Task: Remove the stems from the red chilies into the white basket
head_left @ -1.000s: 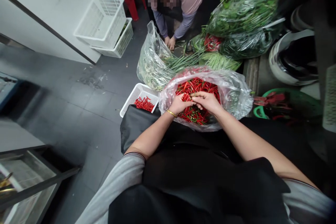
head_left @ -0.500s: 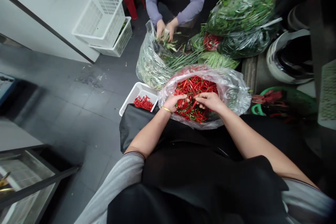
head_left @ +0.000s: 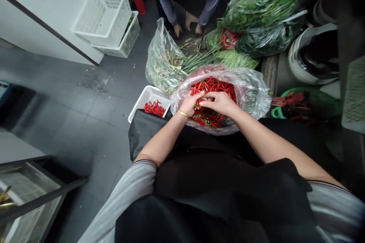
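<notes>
Looks like you're picking through chillies (head_left: 212,83) in that plastic bag (head_left: 253,89); left hand (head_left: 191,103) curls round a few, right hand (head_left: 220,103) is half-curled (can't tell if gripping any). Next calls for a light pinch, imo.

Left hand (head_left: 190,104) holds chillies (head_left: 196,89); right hand (head_left: 221,103) close.

The bag (head_left: 253,87) is thin, clear plastic, glossy and crinkled. Inside it, the chillies (head_left: 213,83) look smooth and shiny. The basket (head_left: 139,100) is white perforated plastic. The black apron (head_left: 222,193) is smooth with a faint sheen; the grey sleeve (head_left: 125,193) is matt cloth. The bracelet (head_left: 183,114) is polished, gold-coloured metal. The floor (head_left: 97,133) is smooth, dully reflective tile.
</notes>
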A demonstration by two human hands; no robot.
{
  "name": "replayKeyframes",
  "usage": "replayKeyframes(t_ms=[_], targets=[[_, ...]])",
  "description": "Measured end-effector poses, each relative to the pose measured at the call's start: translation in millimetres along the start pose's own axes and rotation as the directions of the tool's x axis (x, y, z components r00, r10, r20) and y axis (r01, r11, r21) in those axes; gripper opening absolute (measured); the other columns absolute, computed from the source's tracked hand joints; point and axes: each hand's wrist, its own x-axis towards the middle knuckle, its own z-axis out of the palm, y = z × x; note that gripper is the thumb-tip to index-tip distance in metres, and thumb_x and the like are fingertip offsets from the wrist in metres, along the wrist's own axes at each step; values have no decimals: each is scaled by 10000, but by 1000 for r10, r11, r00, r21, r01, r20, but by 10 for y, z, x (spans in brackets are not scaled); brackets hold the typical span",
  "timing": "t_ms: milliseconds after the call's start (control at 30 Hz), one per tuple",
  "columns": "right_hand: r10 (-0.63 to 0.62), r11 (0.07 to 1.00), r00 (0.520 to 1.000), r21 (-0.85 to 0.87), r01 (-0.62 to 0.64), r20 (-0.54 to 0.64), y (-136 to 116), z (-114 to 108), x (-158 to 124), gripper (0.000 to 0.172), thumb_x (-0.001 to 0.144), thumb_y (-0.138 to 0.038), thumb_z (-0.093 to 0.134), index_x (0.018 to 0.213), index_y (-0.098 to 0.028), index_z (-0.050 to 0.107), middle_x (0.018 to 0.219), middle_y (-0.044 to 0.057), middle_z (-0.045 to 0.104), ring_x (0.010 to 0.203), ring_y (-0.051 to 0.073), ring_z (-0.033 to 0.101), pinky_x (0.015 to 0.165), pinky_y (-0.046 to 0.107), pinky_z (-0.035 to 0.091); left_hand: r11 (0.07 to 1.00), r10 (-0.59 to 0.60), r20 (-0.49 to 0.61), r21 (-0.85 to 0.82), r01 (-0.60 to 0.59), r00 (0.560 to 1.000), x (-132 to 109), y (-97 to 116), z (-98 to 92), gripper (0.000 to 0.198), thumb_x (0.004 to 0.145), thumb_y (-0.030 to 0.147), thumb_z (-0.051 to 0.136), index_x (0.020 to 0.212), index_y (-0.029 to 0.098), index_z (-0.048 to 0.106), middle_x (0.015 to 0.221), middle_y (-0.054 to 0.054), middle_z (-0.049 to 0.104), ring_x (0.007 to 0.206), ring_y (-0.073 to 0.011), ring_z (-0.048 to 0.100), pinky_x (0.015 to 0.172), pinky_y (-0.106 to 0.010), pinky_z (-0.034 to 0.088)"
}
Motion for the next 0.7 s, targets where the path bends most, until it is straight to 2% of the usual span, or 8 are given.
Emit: replayKeyframes(t_ms=[133,233,300,367,433,533,633,700], targets=[[-28,965,1000,259,24,11,-81,-49,0,388,699,-560,679,770,-180,633,540,-32,552,473,105,463,498,245,363,997,30,96,-67,-23,995,-65,134,58,301,699,319,742,813,153,518,524,75,468,394,-25,405,410,-180,277],[-2,914,999,406,-11,32,-62,-82,-47,438,687,-612,683,714,-191,565,509,-18,551,438,115,475,481,257,387,1000,-19,196,22,15,980,-137,147,32,365,655,369,779,803,150,526,481,86,422,378,-20,365,407,-184,247],[14,913,1000,408,-16,8,-46,-89,-76,441,724,-626,641,703,-204,518,510,-11,551,448,132,495,486,266,399,993,-75,253,109,48,964,-166,110,1,386,615,371,807,769,134,543,497,62,486,405,-29,415,426,-188,279],[-11,968,998,248,24,-56,-39,-85,-96,412,792,-604,572,693,-213,488,567,13,581,519,155,538,520,273,411,985,-110,292,161,64,950,-175,61,-25,377,592,349,820,707,117,547,526,26,554,431,-41,463,445,-192,309],[-90,993,988,-82,80,-123,-15,-76,-118,360,854,-536,508,705,-208,504,689,56,627,655,186,584,581,281,416,979,-144,294,182,93,945,-174,18,-50,367,591,341,816,639,113,531,506,15,561,399,-39,445,421,-197,287],[-130,838,980,-545,26,-153,132,-27,-199,288,917,-402,416,847,-173,576,928,128,651,809,228,605,625,292,397,964,-216,269,210,162,939,-165,-15,-118,346,615,322,794,590,116,517,452,19,529,336,-35,386,374,-204,229],[44,647,999,-762,-16,16,406,125,-323,270,918,-333,422,1027,-154,593,1003,147,648,762,233,622,581,292,378,959,-239,129,186,213,962,-141,-24,-237,263,635,242,768,606,104,546,468,6,551,358,-53,442,380,-198,276],[156,582,975,-812,41,161,586,260,-374,275,905,-324,462,1079,-153,590,1008,147,656,744,235,635,569,292,382,962,-240,19,143,235,971,-113,-26,-321,173,642,175,737,641,90,586,521,-16,600,435,-77,532,418,-188,346]])
